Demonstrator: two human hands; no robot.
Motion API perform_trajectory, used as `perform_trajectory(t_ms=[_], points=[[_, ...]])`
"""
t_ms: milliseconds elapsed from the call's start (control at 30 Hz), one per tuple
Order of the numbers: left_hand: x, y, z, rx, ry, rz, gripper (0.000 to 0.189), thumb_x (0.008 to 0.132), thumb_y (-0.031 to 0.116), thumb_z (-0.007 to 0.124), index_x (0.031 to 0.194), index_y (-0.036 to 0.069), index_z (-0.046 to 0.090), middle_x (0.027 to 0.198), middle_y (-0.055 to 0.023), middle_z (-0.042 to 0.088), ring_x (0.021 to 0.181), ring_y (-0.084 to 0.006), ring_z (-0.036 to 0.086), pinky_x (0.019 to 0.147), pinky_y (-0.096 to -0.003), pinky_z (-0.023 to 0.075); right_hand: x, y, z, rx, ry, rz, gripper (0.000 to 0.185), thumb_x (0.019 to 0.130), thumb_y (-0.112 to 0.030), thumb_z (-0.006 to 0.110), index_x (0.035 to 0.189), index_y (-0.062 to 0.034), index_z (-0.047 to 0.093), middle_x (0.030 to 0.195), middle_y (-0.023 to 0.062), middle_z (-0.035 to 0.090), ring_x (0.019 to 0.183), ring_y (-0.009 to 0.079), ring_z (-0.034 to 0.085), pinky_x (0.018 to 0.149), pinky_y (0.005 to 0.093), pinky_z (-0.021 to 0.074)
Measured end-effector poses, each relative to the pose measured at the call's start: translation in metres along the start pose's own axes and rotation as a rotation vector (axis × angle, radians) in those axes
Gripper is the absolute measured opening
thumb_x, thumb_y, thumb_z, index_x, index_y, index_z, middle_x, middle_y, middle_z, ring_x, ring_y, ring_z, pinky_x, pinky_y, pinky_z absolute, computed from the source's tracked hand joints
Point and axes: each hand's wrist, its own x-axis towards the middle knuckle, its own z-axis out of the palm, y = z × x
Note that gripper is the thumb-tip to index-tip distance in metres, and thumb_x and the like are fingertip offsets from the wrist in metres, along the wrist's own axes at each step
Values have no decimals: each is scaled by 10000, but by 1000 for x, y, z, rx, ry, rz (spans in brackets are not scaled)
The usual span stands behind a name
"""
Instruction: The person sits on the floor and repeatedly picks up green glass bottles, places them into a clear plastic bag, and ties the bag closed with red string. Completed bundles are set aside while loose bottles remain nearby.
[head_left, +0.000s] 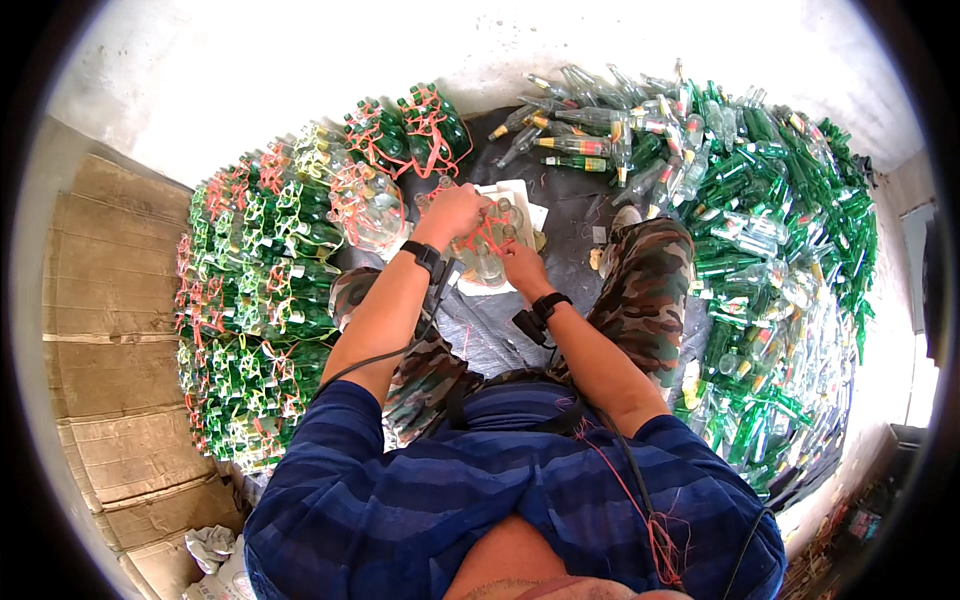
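Observation:
Between my knees a cluster of clear glass bottles (489, 266) stands upright, with red plastic twine (491, 225) laced around the necks. A white board (538, 217) lies beneath them. My left hand (454, 213) is over the far left of the cluster, its fingers closed on the twine and hiding some necks. At the near right side, my right hand (525, 268) pinches the same twine close to a bottle neck. Both wrists wear black straps with small devices. Which strand each hand holds is too small to tell.
Tied bundles of green bottles (289, 225) are stacked at my left, beside a tied clear bundle (369, 206). Loose green and clear bottles (750, 217) pile up at my right. Cardboard (124, 300) lines the left side. A dark sheet (495, 337) covers the floor.

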Motion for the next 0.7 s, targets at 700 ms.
perform_trajectory(t_ms=[700], points=[[-76,105,45,-76,446,-334,195,905,174,561,990,178,736,953,-92,647,940,-307,657,759,-452,532,20,20,8,-195,-83,-215,342,928,-265,471,1128,-132,713,1107,208,706,1028,455,653,880,548,522]])
